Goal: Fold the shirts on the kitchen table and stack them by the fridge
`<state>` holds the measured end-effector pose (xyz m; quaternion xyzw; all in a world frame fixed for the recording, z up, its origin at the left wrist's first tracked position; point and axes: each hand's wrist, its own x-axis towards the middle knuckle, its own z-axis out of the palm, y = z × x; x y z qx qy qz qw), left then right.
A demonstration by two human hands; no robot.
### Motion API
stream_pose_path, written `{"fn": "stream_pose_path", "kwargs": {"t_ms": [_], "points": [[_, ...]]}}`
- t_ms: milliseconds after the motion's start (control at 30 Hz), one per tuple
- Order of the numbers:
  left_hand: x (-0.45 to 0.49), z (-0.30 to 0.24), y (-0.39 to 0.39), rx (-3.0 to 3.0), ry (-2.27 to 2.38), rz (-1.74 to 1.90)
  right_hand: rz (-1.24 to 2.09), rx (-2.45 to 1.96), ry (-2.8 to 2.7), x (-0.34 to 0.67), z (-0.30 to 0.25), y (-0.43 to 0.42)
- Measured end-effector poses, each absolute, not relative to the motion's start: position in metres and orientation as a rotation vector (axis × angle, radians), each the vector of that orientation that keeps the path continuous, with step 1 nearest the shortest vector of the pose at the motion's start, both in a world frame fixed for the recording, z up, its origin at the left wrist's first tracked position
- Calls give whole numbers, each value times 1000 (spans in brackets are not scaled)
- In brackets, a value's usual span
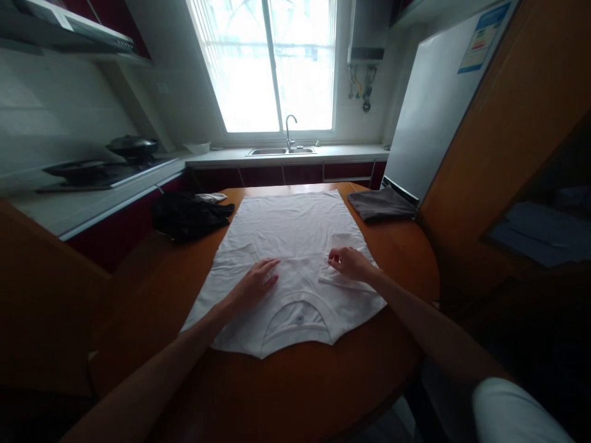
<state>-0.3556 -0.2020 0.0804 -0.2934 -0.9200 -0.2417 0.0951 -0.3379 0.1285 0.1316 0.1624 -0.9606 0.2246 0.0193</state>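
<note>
White shirt, is it? Where does it lie?

White, yes: a T-shirt (295,234) spread flat on the round wooden table (323,381), collar (295,303) toward the person and hem toward the window.

What are the fingers of the left hand doing?

The left hand (256,284) rests palm down on the chest of the shirt, just beyond the collar. Its fingers (270,267) are stretched out and slightly apart, pressing on the cloth and gripping nothing.

And the right?

The right hand (351,263) sits on the shirt's right side. Its fingers (335,257) are bent, with the tips drawn together on the edge of the sleeve (346,241), which lies folded inward over the body of the shirt. It looks like a pinch on that edge.

How does the shirt look otherwise?

Mostly smooth, with faint creases across the middle. A small label shows inside the neck. The left sleeve lies out flat, not folded.

Anything else on the table?

A black garment (189,215) bunched at the far left and a grey cloth (381,204) folded at the far right, both well apart from the hands.
</note>
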Motion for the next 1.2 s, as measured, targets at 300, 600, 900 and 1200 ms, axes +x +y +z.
{"fn": "stream_pose_path", "kwargs": {"t_ms": [300, 600, 900, 1200], "points": [[-353, 82, -201, -881, -2720, -700, 529, 693, -3055, -328, 124, 111], [-352, 85, -202, -885, -2720, -697, 703, 444, -2850, -326, 143, 120], [-352, 82, -203, -899, -2711, -734, 1044, 979, -2973, -329, 139, 141], [-353, 83, -200, -897, -2731, -729, 669, 364, -2873, -398, 136, 150]]}}
